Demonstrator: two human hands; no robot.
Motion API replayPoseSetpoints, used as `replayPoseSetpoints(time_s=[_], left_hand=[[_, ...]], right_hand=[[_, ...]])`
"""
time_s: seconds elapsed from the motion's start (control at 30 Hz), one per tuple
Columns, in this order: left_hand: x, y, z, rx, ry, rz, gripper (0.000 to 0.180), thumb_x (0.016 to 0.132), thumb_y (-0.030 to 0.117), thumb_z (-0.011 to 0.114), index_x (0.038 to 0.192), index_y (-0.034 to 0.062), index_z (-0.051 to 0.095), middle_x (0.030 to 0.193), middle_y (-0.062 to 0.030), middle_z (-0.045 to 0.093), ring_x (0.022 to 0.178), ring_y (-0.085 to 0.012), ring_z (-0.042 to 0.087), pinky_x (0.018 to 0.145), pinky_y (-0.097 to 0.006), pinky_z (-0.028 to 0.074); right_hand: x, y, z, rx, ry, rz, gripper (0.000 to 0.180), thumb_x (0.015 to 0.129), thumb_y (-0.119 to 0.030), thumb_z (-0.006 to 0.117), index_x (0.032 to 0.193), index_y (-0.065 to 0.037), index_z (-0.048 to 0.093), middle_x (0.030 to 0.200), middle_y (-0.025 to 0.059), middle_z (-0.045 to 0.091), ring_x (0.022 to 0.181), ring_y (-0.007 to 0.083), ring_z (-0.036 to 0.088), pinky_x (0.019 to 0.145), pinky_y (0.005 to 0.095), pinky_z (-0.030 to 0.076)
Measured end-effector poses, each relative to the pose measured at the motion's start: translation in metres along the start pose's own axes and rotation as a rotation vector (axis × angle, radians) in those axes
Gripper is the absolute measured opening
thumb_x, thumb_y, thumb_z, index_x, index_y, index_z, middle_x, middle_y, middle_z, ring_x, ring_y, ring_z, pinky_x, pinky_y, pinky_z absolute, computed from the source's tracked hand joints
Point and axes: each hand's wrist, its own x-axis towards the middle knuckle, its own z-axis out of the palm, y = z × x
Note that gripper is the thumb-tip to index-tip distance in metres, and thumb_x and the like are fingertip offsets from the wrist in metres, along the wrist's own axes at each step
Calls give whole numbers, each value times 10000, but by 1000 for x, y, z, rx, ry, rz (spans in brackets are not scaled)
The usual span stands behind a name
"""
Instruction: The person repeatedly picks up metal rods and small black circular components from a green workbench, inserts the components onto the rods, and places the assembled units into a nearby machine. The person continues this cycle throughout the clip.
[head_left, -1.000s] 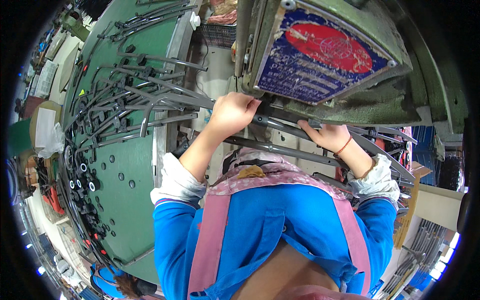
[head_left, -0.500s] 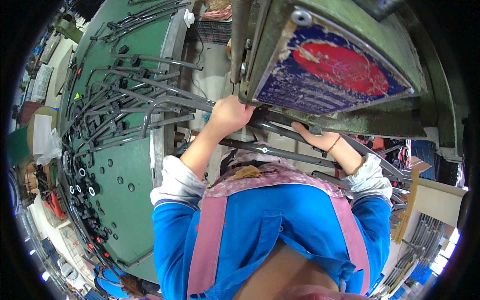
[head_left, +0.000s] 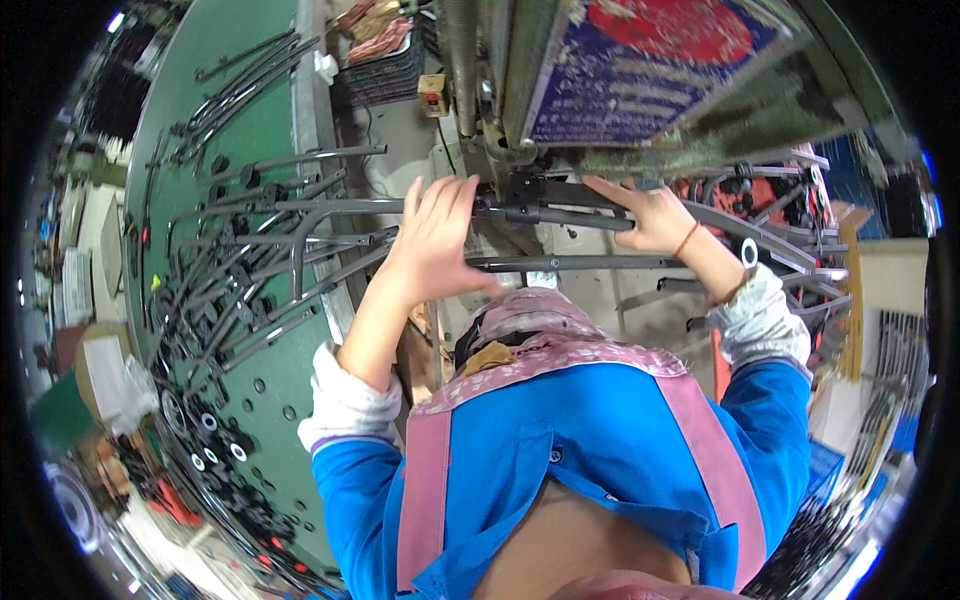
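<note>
A dark grey metal tube frame (head_left: 590, 217) lies crosswise in front of me, under the head of a green machine (head_left: 690, 130). A black joint piece (head_left: 523, 195) joins its tubes near the middle. My left hand (head_left: 432, 240) is open beside that joint, fingers stretched over the tube and thumb apart. On the other side, my right hand (head_left: 655, 218) is closed round the frame's tubes; some of its fingers are hidden. A lower tube (head_left: 590, 264) of the frame runs across just beyond my apron.
To the left a green-topped table (head_left: 235, 105) bears a heap of bent tube frames (head_left: 250, 250) and small black caps (head_left: 240, 445). A black crate (head_left: 385, 75) with cloths and a small box (head_left: 433, 95) stand beyond. More frames (head_left: 800, 225) lie at the right.
My left hand has loosened from the tube and spread its fingers. My right hand keeps its hold. The machine sits higher in the view, and more of the joint shows.
</note>
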Motion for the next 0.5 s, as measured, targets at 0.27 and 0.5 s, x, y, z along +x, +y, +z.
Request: replayPoseSetpoints(time_s=[0.27,0.5], left_hand=[[-4,-11,20,192,12,-5,729,542,48,689,1247,2,509,1117,-115,553,1068,-284,504,933,-409,352],[-5,-13,16,183,-27,-13,709,555,54,707,1238,5,523,1107,-113,563,1074,-280,510,926,-393,354]], right_hand=[[-1,-4,0,-45,-10,60,894,560,-198,644,1429,-297,457,816,172,583,782,382,597,730,470,486],[3,-11,-6,-27,-56,64,882,556,-198,655,1417,-245,472,882,189,630,858,386,616,783,468,497]])
